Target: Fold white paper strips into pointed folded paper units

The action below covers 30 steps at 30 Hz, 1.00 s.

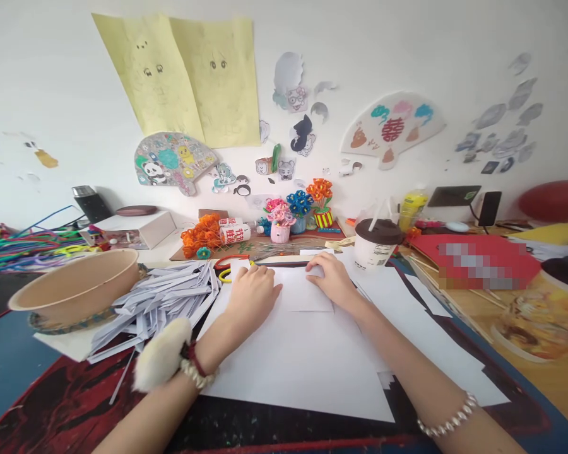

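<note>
Head view. Setting: 1 table with a dark mat [246, 425], red-patterned, against a white wall [397, 44]. On the wall: yellow paper [180, 82], upper left; 1 colourful fan [170, 157] beneath it; 1 white fan [392, 126], right of centre; assorted cutouts [303, 133], upper centre. Along the back, centre of the frame: 3 pots of craft flowers [280, 222], in pink, blue and orange. Left of the frame: 1 tan bowl [76, 280], beside a heap of paper strips [163, 299]. Right of centre: 1 lidded cup [373, 249] with a straw.

Position: 1 small white sheet [303, 295], centre of the frame, resting on a large white sheet [293, 366] between the 2 hands. Left hand [254, 290], at its left side: fingers curled downward. Right hand [330, 280], at its upper right: thumb and fingers bent. Whether either hand pinches paper cannot be told.

Appearance: small sheet plain white, lower edge straight, lying mostly flat.
</note>
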Each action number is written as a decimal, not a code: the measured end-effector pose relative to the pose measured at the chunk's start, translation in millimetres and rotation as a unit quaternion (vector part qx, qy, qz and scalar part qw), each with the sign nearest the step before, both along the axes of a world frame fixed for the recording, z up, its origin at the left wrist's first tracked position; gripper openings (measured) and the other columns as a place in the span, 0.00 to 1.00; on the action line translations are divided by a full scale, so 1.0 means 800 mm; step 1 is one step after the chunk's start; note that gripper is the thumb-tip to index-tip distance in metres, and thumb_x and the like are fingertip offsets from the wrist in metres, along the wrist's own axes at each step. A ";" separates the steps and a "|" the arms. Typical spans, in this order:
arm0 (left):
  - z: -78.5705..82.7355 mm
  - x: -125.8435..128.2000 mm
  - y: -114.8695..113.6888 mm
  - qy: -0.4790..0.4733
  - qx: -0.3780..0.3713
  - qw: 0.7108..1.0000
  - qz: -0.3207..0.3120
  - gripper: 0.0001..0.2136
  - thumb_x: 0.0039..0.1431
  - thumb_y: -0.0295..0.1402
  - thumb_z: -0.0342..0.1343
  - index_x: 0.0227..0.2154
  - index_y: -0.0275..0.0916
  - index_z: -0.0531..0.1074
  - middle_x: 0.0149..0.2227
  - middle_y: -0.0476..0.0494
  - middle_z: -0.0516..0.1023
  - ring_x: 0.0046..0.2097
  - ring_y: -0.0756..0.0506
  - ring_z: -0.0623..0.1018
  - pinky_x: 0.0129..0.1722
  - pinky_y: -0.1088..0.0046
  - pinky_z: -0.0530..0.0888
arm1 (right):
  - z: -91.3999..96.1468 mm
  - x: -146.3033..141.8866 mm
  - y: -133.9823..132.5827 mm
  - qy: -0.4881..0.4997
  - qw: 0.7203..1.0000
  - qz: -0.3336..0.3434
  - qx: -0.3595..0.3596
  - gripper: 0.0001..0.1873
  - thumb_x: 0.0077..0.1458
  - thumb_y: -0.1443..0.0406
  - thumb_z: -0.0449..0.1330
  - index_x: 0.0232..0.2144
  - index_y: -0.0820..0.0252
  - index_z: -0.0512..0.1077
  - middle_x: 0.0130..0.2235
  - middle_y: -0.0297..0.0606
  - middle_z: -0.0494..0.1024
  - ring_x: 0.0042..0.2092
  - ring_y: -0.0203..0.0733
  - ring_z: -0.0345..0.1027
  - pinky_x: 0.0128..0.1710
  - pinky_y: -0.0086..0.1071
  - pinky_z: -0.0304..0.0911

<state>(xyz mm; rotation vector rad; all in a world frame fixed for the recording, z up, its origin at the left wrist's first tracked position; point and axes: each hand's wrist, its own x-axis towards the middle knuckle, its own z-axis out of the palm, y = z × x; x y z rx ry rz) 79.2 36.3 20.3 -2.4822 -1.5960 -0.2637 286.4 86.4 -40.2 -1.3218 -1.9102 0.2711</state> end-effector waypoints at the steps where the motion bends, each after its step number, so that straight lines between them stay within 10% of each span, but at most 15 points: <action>1: -0.005 0.007 0.005 -0.024 -0.005 1.000 0.012 0.12 0.62 0.35 0.51 0.41 0.33 0.73 0.43 0.32 0.77 0.47 0.36 0.74 0.45 0.60 0.66 | 0.001 0.000 -0.001 0.002 1.000 0.002 0.003 0.05 0.47 0.72 0.63 0.28 0.59 0.74 0.38 0.38 0.74 0.44 0.45 0.67 0.46 0.39 0.61; 8: -0.041 0.019 0.024 -0.082 -0.022 0.996 0.013 0.18 0.57 0.43 0.57 0.44 0.35 0.71 0.47 0.36 0.72 0.51 0.35 0.69 0.46 0.60 0.66 | 0.008 -0.003 -0.006 0.017 1.000 0.010 0.023 0.08 0.47 0.74 0.61 0.30 0.57 0.74 0.38 0.37 0.75 0.44 0.44 0.67 0.46 0.38 0.61; 30: -0.043 0.013 0.028 -0.203 -0.091 0.974 0.049 0.11 0.54 0.37 0.58 0.39 0.38 0.72 0.43 0.40 0.76 0.49 0.39 0.71 0.46 0.63 0.66 | 0.010 -0.010 -0.019 -0.009 0.995 0.060 -0.076 0.05 0.49 0.68 0.63 0.32 0.58 0.76 0.39 0.39 0.77 0.45 0.47 0.68 0.46 0.39 0.61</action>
